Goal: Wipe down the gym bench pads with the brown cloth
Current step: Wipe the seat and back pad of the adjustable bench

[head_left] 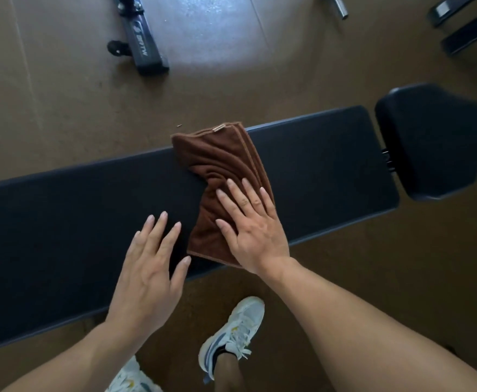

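Mid-frame, the brown cloth [226, 176] lies rumpled across the long bench pad [316, 171], with the right hand [253, 230] spread flat on its lower half. The left hand [149, 267] rests beside it on the pad, fingers straight. The seat pad [435, 142] sits far right.

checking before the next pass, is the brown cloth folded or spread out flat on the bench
Folded and bunched: the brown cloth shows stacked layered edges at its far end and twisted creases under the flat right hand.
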The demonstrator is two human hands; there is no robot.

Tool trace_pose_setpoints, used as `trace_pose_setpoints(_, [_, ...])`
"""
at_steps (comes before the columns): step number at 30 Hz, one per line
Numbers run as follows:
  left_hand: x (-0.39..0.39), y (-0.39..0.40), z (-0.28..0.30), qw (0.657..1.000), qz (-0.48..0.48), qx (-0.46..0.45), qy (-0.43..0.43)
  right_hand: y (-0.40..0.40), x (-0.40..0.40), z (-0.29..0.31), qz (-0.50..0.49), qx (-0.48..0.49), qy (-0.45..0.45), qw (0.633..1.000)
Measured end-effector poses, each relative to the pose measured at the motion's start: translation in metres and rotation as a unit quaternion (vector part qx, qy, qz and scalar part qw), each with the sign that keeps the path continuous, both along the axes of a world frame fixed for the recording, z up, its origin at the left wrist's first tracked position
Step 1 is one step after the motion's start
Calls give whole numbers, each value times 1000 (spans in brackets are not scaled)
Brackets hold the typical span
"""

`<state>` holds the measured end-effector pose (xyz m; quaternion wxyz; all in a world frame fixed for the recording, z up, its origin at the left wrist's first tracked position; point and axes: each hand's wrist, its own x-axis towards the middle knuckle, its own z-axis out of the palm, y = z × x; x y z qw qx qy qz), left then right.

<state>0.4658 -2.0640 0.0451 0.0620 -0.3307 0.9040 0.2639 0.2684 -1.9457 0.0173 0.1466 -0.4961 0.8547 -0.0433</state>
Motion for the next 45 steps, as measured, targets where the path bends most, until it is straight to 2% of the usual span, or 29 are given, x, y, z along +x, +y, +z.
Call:
trace_pose_setpoints(8, [-141,33,7,999,-48,0,-13,42,-126,1,-100,-3,8,995])
trace_pose_setpoints(12, [-193,44,8,995,-51,-4,-83,70,-179,3,-169,-16,23,985])
trace_pose_setpoints(15, [-200,47,9,986,-76,-41,-145,96,-207,4,-222,-19,25,974])
trace_pose_setpoints(18, [-199,44,12,981,-91,-48,-167,114,-211,3,-300,-24,27,953])
trace_pose_setpoints(23, [-199,46,9,984,-91,-31,-153,122,-170,2,-470,-36,26,882])
trace_pose_setpoints(27, [-203,39,9,984,-113,11,-135,117,-126,1,-511,-56,-12,858])
trace_pose_setpoints(30, [-188,30,20,987,-122,97,-44,104,-88,2,-516,-59,-20,854])
trace_pose_setpoints(32, [-153,21,25,986,-83,142,30,84,-57,2,-516,-60,-19,854])
trace_pose_setpoints(34, [-104,9,22,987,-37,139,67,56,-21,-1,-506,-56,-15,861])
trace_pose_setpoints(38, [-2,-27,7,989,48,110,86,1,63,-4,-462,-24,-12,887])
trace_pose_setpoints(41, [64,-66,2,983,110,96,108,-47,141,-4,-356,-3,3,935])
trace_pose_setpoints(45, [134,-117,4,968,198,96,124,-118,252,-10,-94,-1,4,996])
